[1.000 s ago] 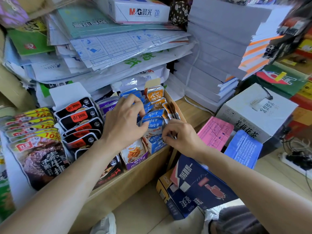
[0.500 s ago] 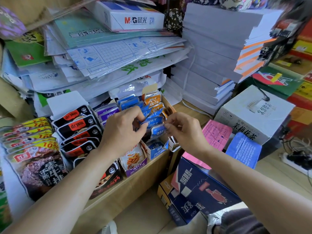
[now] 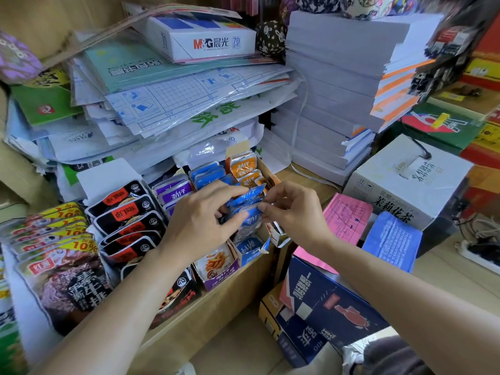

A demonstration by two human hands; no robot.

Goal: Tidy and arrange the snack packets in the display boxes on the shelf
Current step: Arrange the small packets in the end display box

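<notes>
A blue snack packet (image 3: 250,221) stands at the front of the blue display box (image 3: 251,250) on the wooden shelf. My left hand (image 3: 200,220) pinches its left edge and my right hand (image 3: 292,212) pinches its right top corner. More blue packets (image 3: 208,171) and orange packets (image 3: 242,165) stand in rows behind it. Purple packets (image 3: 173,192) fill the box to the left, whose front panel (image 3: 216,266) shows fries. Black-and-red packets (image 3: 124,209) fill the box further left.
Brown meat-snack packets (image 3: 62,280) with yellow tops lie at far left. Stacked paper and plastic-wrapped sheets (image 3: 176,98) rise behind the boxes, white reams (image 3: 330,104) at right. A white carton (image 3: 405,182), pink and blue sheets (image 3: 346,217) and a dark blue carton (image 3: 319,307) lie right and below.
Both hands have risen from lower in the blue box to its front packets. My right hand came up and left to meet my left hand on one blue packet.
</notes>
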